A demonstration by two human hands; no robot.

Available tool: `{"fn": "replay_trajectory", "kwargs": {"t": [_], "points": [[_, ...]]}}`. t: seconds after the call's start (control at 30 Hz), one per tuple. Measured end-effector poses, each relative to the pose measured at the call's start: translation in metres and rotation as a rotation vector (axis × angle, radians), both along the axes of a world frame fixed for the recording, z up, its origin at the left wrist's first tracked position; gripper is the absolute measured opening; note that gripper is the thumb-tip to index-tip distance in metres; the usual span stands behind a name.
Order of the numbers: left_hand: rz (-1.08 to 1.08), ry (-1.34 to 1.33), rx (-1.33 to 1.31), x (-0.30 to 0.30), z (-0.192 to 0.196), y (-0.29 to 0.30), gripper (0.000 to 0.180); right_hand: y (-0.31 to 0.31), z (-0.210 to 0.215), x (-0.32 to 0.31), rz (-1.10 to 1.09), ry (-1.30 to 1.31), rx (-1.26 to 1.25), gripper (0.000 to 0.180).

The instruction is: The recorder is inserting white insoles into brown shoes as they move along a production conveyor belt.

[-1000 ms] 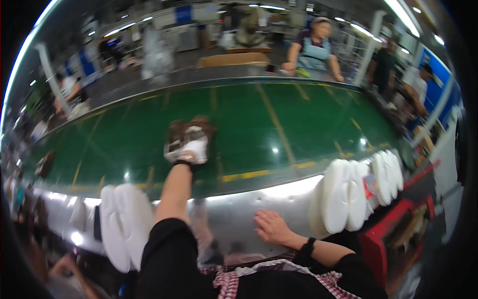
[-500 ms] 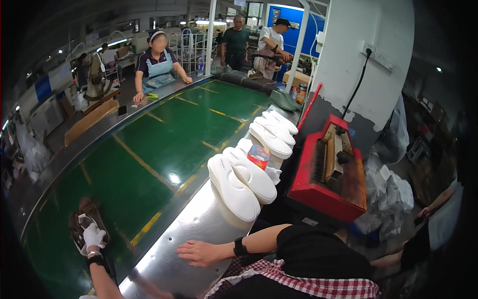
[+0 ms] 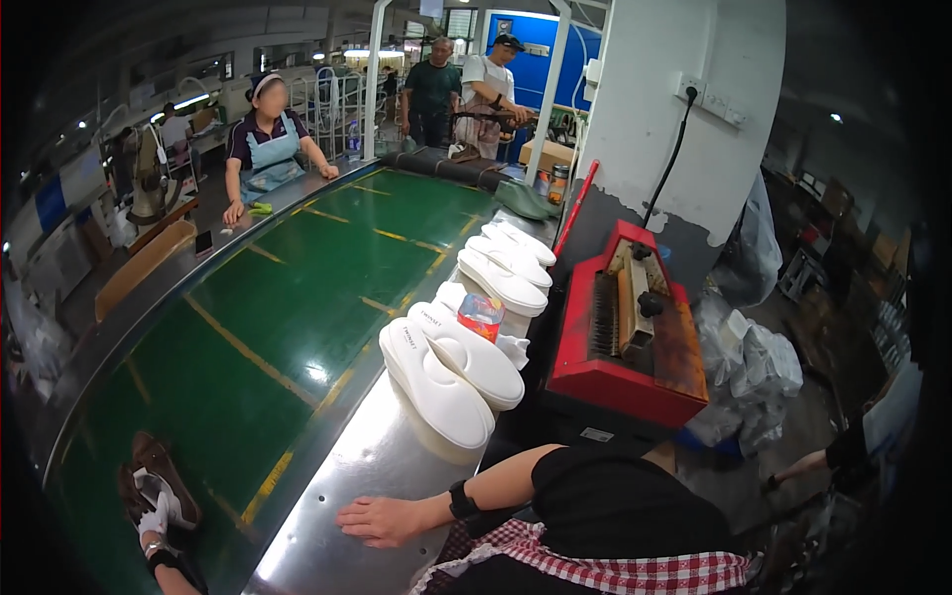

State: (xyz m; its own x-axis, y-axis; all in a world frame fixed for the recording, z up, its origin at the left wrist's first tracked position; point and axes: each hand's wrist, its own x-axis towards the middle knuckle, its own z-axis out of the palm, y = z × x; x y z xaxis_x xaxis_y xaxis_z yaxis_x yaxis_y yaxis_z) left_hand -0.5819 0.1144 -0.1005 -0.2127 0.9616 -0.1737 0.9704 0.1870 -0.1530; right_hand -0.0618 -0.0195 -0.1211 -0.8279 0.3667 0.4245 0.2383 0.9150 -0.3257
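My left hand (image 3: pixel 154 523), in a white glove, sits at the lower left on the green conveyor belt (image 3: pixel 297 288) and grips a brown shoe (image 3: pixel 151 474) that lies on the belt. My right hand (image 3: pixel 382 519) rests flat on the shiny metal rim (image 3: pixel 347 496) of the conveyor, fingers spread and holding nothing. A dark band is on that wrist. Just beyond the right hand, white shoe soles (image 3: pixel 441 382) stand stacked along the rim.
More white soles (image 3: pixel 508 268) line the rim farther off, with a small colourful cup (image 3: pixel 481 315) among them. A red brush machine (image 3: pixel 625 332) stands to the right, plastic bags (image 3: pixel 749 372) beside it. A person in an apron (image 3: pixel 263 149) works across the belt; two people (image 3: pixel 466 89) stand at its far end.
The view has swung to the right along the belt. My left hand and the brown shoe now lie at the lower left edge. My right hand stays on the metal rim.
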Motion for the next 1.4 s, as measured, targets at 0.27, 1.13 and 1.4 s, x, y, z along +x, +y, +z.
{"fn": "replay_trajectory", "kwargs": {"t": [0.27, 1.13, 1.4], "points": [[-0.083, -0.111, -0.169, -0.008, 0.009, -0.040, 0.051, 0.000, 0.002, 0.004, -0.028, -0.116, -0.103, 0.045], [0.211, -0.137, -0.090, 0.081, 0.051, -0.027, 0.073, -0.003, 0.025, -0.003, -0.002, -0.080, -0.046, 0.043], [0.225, 0.016, 0.258, 0.126, 0.087, -0.062, 0.057, -0.003, 0.015, 0.003, -0.022, -0.012, -0.021, 0.040]]}}
